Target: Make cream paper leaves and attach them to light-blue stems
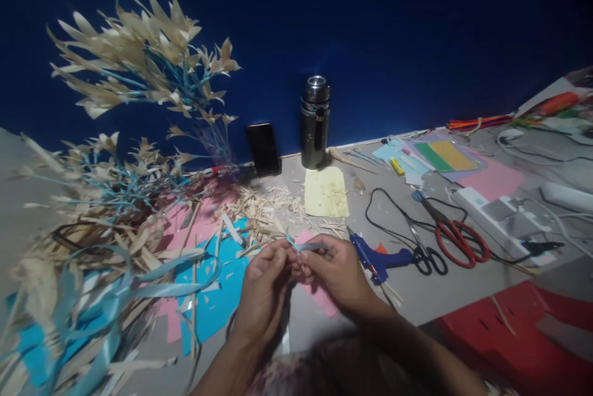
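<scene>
Both hands meet over the front middle of the table. My left hand point(266, 288) is closed, its thumb and fingers pinching a thin stem with a pale tip and light blue wrapping; most of it is hidden by the fingers. In my right hand point(340, 272), a short length of light blue ribbon point(312, 246) is pinched against that stem, so the fingertips of both hands touch or nearly touch. Under the hands lies a strip of pink paper point(322, 300). Just right of my right hand rests a blue glue gun point(377, 257).
Dried-husk flowers with blue stems point(176, 62) stand at the left, above loose husks and a ribbon coil point(113, 297). A phone point(264, 149) and a flask point(315, 127) are at the wall. Red-handled scissors point(456, 241), black scissors point(428, 260) and a power strip point(486, 217) lie right.
</scene>
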The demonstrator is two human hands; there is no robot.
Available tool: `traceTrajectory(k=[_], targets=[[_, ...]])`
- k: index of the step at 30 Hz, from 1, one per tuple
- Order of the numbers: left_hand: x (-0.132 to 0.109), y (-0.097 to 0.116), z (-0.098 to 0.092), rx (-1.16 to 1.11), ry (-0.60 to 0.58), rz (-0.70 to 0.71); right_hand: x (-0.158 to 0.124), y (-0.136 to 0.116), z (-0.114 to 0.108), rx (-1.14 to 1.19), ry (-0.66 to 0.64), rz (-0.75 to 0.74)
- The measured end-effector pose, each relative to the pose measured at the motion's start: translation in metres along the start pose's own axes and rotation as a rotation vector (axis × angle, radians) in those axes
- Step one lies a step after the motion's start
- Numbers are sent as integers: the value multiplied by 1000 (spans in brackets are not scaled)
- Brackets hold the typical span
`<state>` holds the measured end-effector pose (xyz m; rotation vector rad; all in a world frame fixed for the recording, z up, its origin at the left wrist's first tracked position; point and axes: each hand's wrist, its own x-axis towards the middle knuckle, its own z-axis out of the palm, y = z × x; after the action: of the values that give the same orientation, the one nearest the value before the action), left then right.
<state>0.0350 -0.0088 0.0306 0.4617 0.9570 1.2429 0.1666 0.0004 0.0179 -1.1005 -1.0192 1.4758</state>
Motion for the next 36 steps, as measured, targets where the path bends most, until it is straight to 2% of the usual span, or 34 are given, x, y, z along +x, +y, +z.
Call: traceTrajectory(k=[2, 4, 9, 12, 17, 24, 27, 29, 34, 36], targets=[[-1, 0, -4, -1, -50, -51, 1, 0, -1, 204, -67, 132], [-1, -1, -5, 8, -78, -64, 1, 1, -2, 311, -125, 190], [-2, 2, -4, 8, -88, -49, 2, 1, -2, 358, -202, 259], [-3, 2, -1, -3, -41, -53, 1, 0, 0, 280, -194, 203], [0, 0, 3, -36, 10, -12, -4, 2, 5, -6, -96, 44], [-2, 2, 0, 69, 76, 13, -7, -21, 0, -51, -173, 19], [-2, 2, -2, 128, 95, 12, -5, -23, -2, -114, -152, -3], [-1, 1, -2, 146, 108, 16, -3, -16, -1, -233, -101, -100], [4, -3, 1, 169, 208, 87, -4, 11, -1, -708, -16, -626], [6, -3, 4, 180, 253, 111, -4, 17, -1, -789, -8, -694]])
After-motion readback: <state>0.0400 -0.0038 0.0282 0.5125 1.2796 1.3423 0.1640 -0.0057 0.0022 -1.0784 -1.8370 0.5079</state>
